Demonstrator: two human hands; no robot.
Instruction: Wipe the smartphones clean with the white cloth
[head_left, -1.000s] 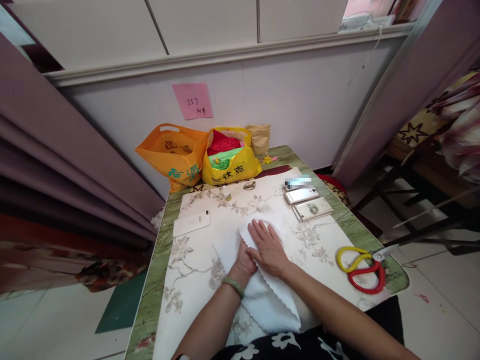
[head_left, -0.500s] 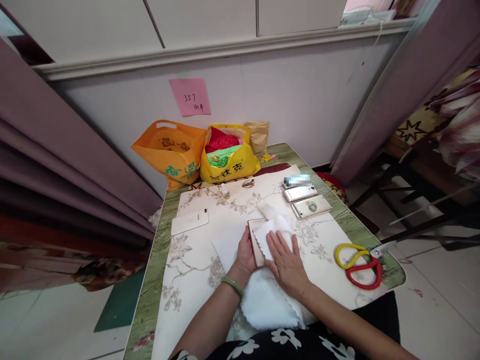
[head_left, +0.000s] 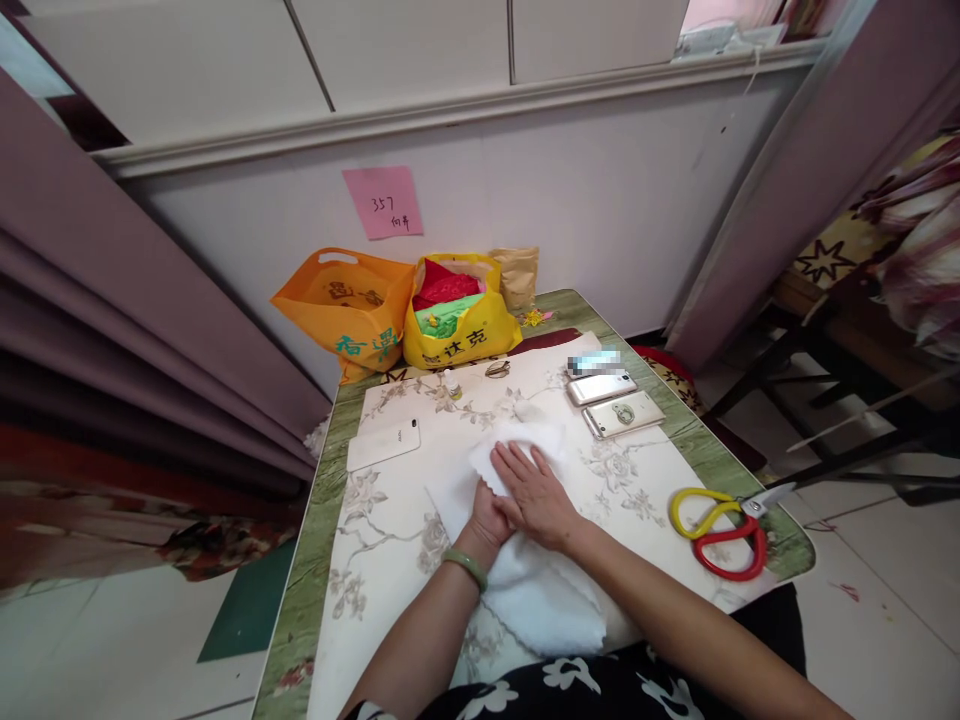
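White cloth (head_left: 551, 605) runs lengthwise toward the flowered clothing (head_left: 600, 690), directly under the flat, unclenched right hand (head_left: 535, 498); left hand (head_left: 490, 516) sits partly beneath, its grip impossible to tell.

The white cloth (head_left: 555, 605) blocks the middle of the counter (head_left: 289, 600); 2 bags (head_left: 463, 348) fill its far left. A lane lies open between the phone row (head_left: 602, 388) and scissors (head_left: 750, 524).

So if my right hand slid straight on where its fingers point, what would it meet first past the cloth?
Probably the small bottle, beyond the white cloth. Your right hand might just miss it and reach the yellow bag behind instead; the exact line is hard to judge.
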